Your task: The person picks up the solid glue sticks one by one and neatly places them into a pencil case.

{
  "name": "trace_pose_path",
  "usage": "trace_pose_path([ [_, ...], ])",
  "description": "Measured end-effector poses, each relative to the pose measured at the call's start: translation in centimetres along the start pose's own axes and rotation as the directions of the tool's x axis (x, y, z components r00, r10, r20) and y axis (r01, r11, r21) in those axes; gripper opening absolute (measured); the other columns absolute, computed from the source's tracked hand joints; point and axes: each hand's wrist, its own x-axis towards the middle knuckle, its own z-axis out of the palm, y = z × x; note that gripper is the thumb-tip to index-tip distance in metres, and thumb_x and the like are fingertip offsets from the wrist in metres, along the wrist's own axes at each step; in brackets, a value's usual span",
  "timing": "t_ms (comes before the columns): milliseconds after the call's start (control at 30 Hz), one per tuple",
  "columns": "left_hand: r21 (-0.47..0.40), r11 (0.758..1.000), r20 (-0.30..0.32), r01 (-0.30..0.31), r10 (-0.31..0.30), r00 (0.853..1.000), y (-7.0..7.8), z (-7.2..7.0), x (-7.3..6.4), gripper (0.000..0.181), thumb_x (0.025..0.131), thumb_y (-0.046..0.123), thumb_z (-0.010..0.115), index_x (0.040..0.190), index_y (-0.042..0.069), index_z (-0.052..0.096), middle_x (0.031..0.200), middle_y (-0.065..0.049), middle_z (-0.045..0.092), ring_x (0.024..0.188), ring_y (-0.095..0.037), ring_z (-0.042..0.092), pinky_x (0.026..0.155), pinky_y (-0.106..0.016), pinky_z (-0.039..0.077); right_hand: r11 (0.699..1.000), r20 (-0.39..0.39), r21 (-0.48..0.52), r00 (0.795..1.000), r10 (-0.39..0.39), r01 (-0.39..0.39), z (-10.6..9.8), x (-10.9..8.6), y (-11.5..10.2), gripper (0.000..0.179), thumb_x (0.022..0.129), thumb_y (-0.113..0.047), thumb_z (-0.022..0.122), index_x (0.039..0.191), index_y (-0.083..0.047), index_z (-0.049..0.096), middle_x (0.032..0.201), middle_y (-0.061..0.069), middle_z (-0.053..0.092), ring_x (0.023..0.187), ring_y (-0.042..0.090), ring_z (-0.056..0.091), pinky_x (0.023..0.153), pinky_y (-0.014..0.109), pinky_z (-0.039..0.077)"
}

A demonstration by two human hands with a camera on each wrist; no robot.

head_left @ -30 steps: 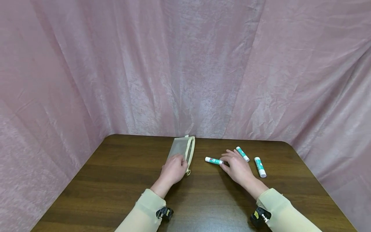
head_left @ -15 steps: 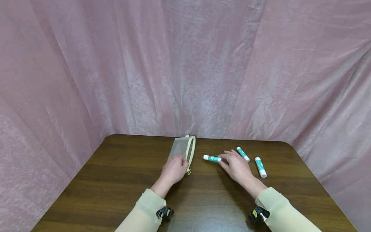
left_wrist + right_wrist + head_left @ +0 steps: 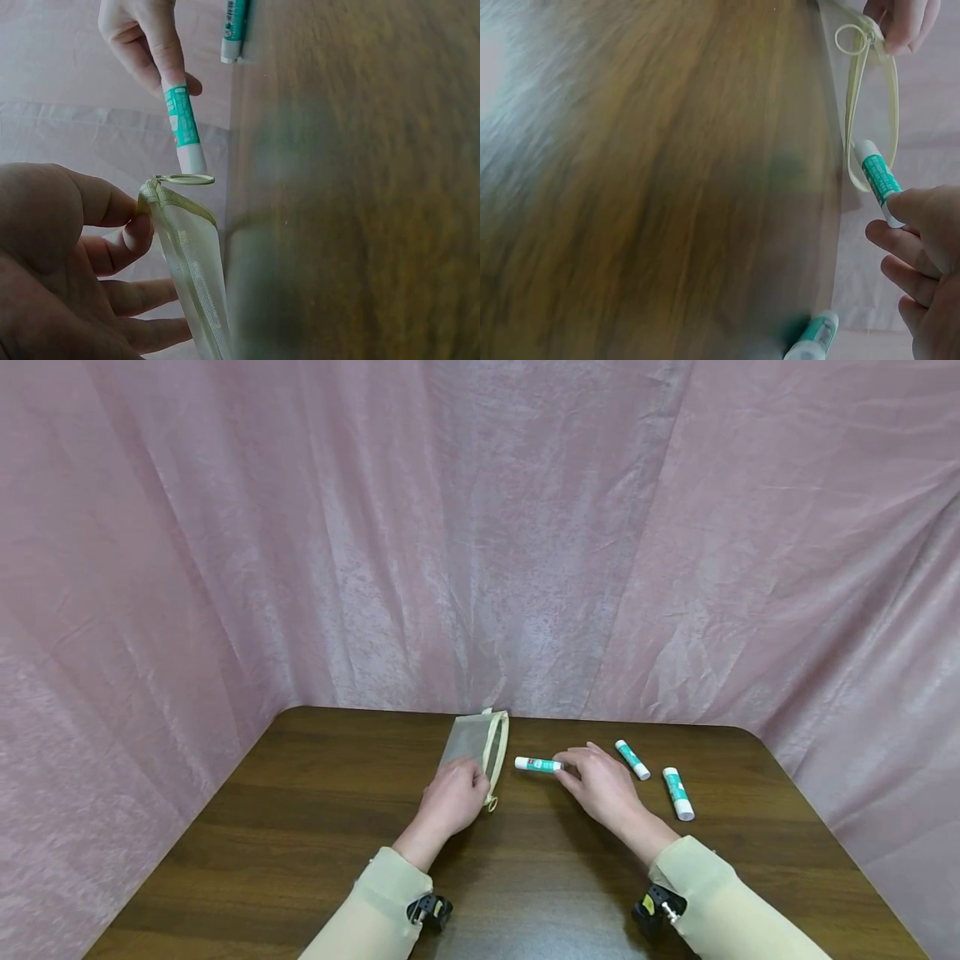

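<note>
As the right hand [image 3: 600,783] has shifted left and slightly farther off over the last 1 second, the glue stick [image 3: 538,765] in it now sits just right of the pouch [image 3: 467,737] — closer, though apart in the head view. That suggests the work has reached bringing stick and pouch together. The right thumb and fingertips pinch the stick narrowly by its right end, its white left end facing the pouch. The left hand [image 3: 453,797] pinches the pouch's near corner.

Pale and see-through, the pouch has its zipped mouth parted along the right side — nothing shows inside the visible part, but the left hand hides some. 2 other sticks, a far stick [image 3: 633,760] and a nearer stick [image 3: 678,795], lie on the table [image 3: 315,777], right of the right hand.
</note>
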Motion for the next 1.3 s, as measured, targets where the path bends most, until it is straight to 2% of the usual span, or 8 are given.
trace_pose_path([
  [267,0.002,1.0,0.002,0.001,-0.001,1.0,-0.1,0.1,0.1,0.025,0.104,0.013,0.059,0.079,0.014,0.056,0.086,0.0,0.054,0.08,-0.022,0.054,0.065,-0.047,0.048,0.999,0.029,0.023,0.999,0.029,-0.03,0.6,0.9,-1.1,0.015,0.1,-0.016,0.083,0.114,-0.011,0.083,0.115,0.003,0.081,0.107,0.024,0.077,0.121,0.05,0.044],
  [600,-0.003,1.0,0.013,0.011,-0.011,1.0,0.1,-0.1,0.2,0.026,0.105,0.013,0.059,0.079,0.014,0.056,0.086,0.0,0.055,0.08,-0.022,0.053,0.064,-0.048,0.048,0.998,0.077,0.036,0.995,0.056,-0.059,1.3,2.2,-2.1,0.017,0.103,-0.018,0.08,0.119,-0.012,0.083,0.111,0.001,0.082,0.105,0.022,0.078,0.124,0.048,0.041],
  [867,-0.007,1.0,0.009,0.013,-0.013,1.0,0.2,-0.1,0.2,0.025,0.102,0.012,0.059,0.078,0.014,0.056,0.086,0.0,0.055,0.083,-0.023,0.056,0.067,-0.053,0.051,0.994,0.104,0.055,0.991,0.09,-0.096,2.2,2.9,-2.8,0.017,0.103,-0.019,0.08,0.119,-0.013,0.083,0.108,0.001,0.082,0.118,0.028,0.075,0.12,0.051,0.045],
  [1100,0.001,1.0,0.0,0.012,-0.012,1.0,0.2,0.0,0.2,0.022,0.101,0.012,0.061,0.079,0.014,0.057,0.088,-0.001,0.057,0.085,-0.024,0.059,0.069,-0.058,0.054,0.994,0.113,0.054,0.989,0.093,-0.1,3.3,3.3,-3.0,0.017,0.103,-0.021,0.08,0.118,-0.014,0.083,0.111,0.002,0.082,0.136,0.038,0.065,0.113,0.055,0.051],
  [1300,0.002,1.0,-0.001,0.008,-0.008,1.0,0.2,0.0,0.1,0.023,0.102,0.012,0.061,0.079,0.014,0.057,0.086,-0.001,0.057,0.084,-0.024,0.059,0.067,-0.057,0.053,0.992,0.136,0.054,0.985,0.104,-0.112,4.0,3.4,-3.2,0.017,0.104,-0.021,0.079,0.119,-0.015,0.083,0.117,0.004,0.081,0.135,0.035,0.066,0.114,0.053,0.051],
])
